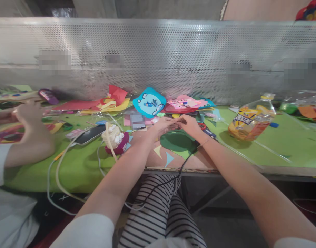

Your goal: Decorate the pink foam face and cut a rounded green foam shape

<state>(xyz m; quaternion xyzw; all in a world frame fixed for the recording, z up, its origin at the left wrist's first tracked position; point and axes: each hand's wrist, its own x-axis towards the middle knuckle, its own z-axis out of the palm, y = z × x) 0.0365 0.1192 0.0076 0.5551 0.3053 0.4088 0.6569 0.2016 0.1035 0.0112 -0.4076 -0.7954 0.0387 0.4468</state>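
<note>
My left hand (163, 125) and my right hand (191, 126) meet above the table, fingertips pressed together. Whatever lies between their fingers is too small or hidden to make out. Just below them rests a dark green oval of paper (176, 141). Cut paper scraps, one pale yellow (158, 151) and one light blue (169, 159), lie nearer the front edge. A red ring-shaped handle (201, 125) shows beside my right wrist, its other end hidden.
Behind my hands lie a blue paper piece with a drawing (149, 103) and a pink one (185, 103). A clear plastic bottle with an orange label (252, 119) stands right. Left are a cream-topped purple object (116, 137), phone (90, 134), cables and a co-worker's arm (31, 134).
</note>
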